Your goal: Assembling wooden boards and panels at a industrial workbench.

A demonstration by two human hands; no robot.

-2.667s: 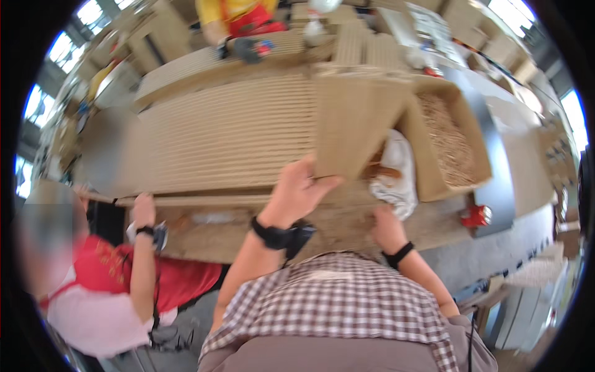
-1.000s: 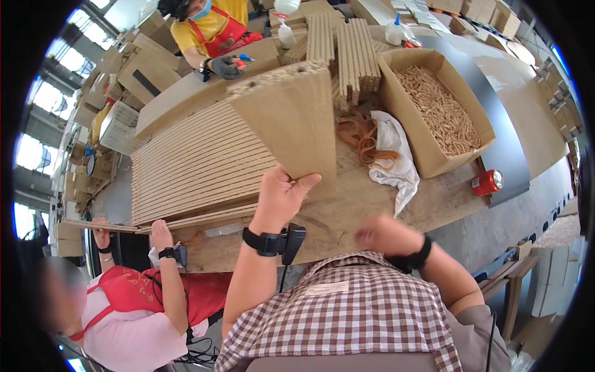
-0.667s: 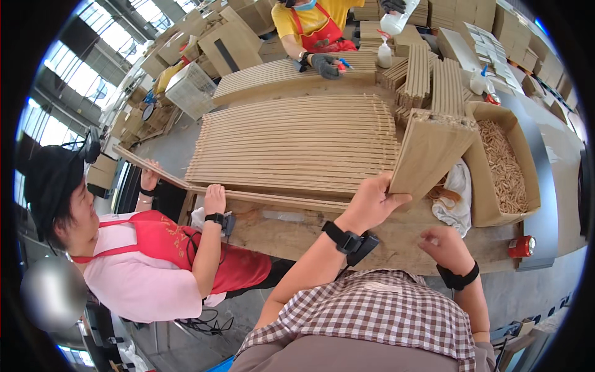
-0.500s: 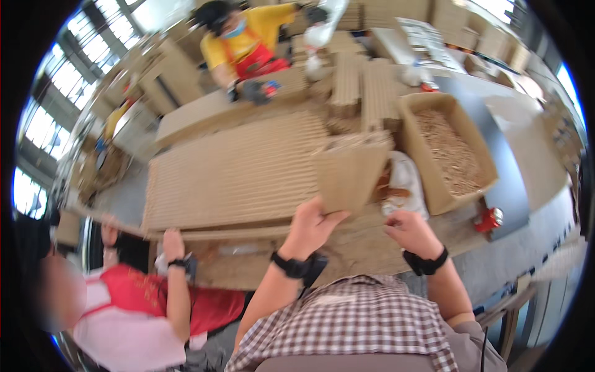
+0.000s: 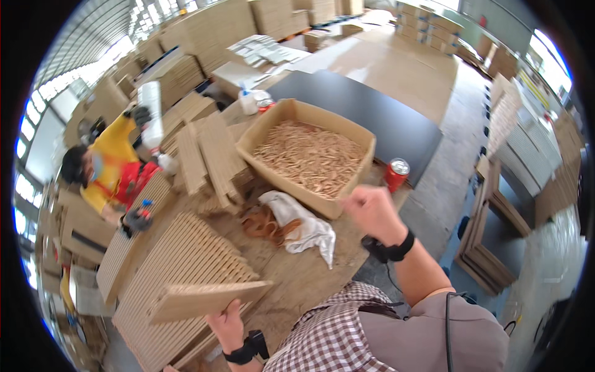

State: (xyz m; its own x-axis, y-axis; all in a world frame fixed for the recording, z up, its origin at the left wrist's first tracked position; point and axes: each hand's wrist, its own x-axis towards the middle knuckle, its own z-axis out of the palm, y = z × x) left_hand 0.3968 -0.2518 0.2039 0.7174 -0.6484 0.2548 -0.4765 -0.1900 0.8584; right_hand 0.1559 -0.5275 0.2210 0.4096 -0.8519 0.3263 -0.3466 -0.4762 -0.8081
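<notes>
My left hand (image 5: 226, 325) grips a light wooden board (image 5: 211, 301) by its near edge, holding it above a long row of closely set wooden boards (image 5: 192, 260). The fingers of my right hand (image 5: 374, 214) are curled closed, and what they hold, if anything, is hidden. It hovers by the near right corner of a tan box (image 5: 282, 181) full of small wooden dowels (image 5: 310, 152). A white cloth (image 5: 310, 234) and a brown strap-like item (image 5: 263, 223) lie on the table between my hands.
A red can (image 5: 396, 175) stands right of the box, beside a dark panel (image 5: 359, 111). Stacked wooden strips (image 5: 214, 158) lie left of the box. Across the table, a gloved co-worker in yellow (image 5: 118, 149) holds a white object. A white bottle (image 5: 247, 102) stands behind the box.
My view has swung to the right. My right hand has left the board's side and moved out to the box. My left hand keeps hold of the board, now tipped flatter.
</notes>
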